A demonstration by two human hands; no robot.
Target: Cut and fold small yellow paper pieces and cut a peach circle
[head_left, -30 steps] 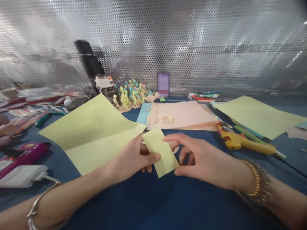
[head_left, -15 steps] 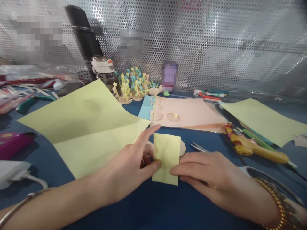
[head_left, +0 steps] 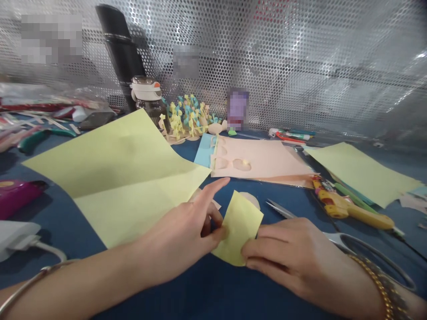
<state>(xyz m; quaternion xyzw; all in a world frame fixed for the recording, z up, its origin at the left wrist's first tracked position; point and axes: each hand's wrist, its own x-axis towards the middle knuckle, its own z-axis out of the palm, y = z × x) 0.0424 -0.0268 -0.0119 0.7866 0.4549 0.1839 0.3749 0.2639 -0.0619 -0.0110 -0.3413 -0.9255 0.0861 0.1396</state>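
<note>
A small yellow paper piece [head_left: 238,229] sits tilted between my hands, just above the blue tablecloth [head_left: 213,293]. My left hand [head_left: 187,226] holds its left edge with the thumb, index finger raised past it. My right hand [head_left: 283,249] pinches its lower right side. Behind it lies a round pale paper disc [head_left: 250,199], partly hidden. Scissors [head_left: 340,240] lie under and beside my right hand, blades pointing left. A large folded yellow sheet [head_left: 113,178] lies left of my left hand.
A peach card with round cut-outs [head_left: 256,160] lies at the back centre. To the right are a yellow glue gun [head_left: 343,206] and another yellow sheet [head_left: 362,173]. Paper figures [head_left: 187,118], a bottle [head_left: 147,100] and a perforated metal wall [head_left: 300,66] stand behind.
The small yellow piece has turned clockwise between my hands, from leaning left to leaning right. My left index finger has lifted, and the view has shifted slightly.
</note>
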